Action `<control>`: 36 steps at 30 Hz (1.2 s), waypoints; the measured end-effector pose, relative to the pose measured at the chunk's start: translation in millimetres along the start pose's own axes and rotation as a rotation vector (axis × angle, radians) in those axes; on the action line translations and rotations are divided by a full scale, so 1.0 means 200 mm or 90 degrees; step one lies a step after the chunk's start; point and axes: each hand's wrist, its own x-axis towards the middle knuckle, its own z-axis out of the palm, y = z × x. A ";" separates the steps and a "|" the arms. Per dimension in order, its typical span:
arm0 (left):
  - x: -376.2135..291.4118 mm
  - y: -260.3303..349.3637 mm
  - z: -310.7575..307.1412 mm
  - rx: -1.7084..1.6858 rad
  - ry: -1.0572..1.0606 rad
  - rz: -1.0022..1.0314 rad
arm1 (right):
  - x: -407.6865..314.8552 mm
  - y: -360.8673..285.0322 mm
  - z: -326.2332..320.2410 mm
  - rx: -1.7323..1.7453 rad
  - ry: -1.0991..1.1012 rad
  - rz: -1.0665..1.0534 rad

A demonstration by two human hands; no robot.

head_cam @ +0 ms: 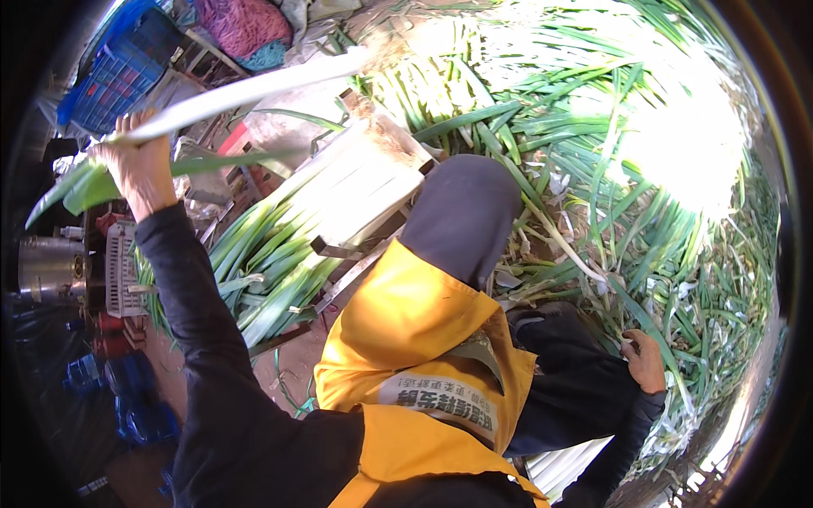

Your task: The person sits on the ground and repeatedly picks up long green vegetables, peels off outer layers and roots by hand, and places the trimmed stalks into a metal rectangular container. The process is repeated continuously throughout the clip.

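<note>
My left hand point(141, 166) is raised at the upper left, shut around a long leek point(254, 87) near where its leaves begin. The white shaft points right, ending in brown roots over the leek pile, and green leaves stick out behind the hand. Below it, a bundle of leeks point(362, 184) lies on a metal-framed rack point(330, 247), white ends toward the far side and green leaves toward me. My right hand point(645, 362) is low at the right, fingers curled, above leaf trimmings point(686, 305). Whether it pinches a leaf cannot be made out.
Untrimmed leeks point(559, 127) cover the ground ahead and right, partly overexposed. More white leek shafts point(562, 467) show beside my right sleeve. At the left are a blue plastic crate point(127, 70), a white plastic basket point(122, 270), a steel pot point(51, 270) and blue water jugs point(146, 416).
</note>
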 end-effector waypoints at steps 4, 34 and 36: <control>-0.08 -0.04 -0.48 -0.247 0.075 -0.107 | -0.03 0.02 0.00 0.014 0.017 0.006; -1.01 -0.85 -1.04 1.031 -0.476 0.086 | 0.02 0.12 0.01 0.105 -0.068 0.129; -0.97 -0.86 -1.09 1.037 -0.582 -0.068 | 0.01 0.15 0.02 0.092 -0.056 0.109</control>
